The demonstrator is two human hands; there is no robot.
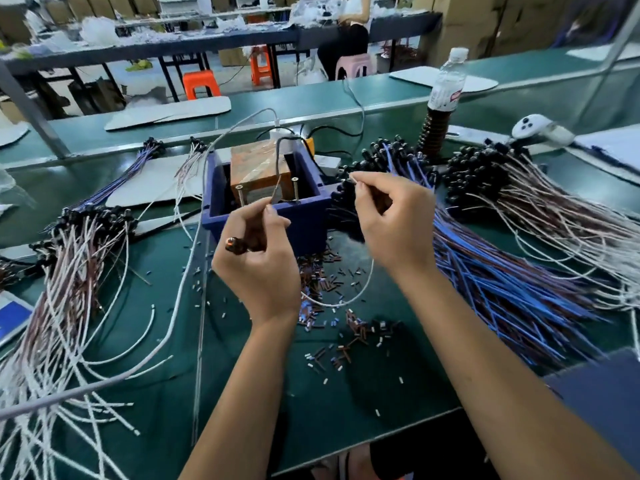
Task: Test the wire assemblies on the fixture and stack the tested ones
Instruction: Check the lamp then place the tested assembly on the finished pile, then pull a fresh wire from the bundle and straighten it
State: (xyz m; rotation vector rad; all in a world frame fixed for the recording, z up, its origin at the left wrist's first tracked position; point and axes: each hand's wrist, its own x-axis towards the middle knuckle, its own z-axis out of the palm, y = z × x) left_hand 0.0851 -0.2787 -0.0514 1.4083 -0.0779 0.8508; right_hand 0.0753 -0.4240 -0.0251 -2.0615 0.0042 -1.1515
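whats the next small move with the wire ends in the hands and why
Probably bring the two wire ends down onto the two screws in the blue box. The left hand and right hand each pinch an end just short of them, neither touching yet.

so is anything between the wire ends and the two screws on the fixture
Nothing visible. The left hand holds the brown end just short of the left screw; the right hand pinches the other end right of the right screw.
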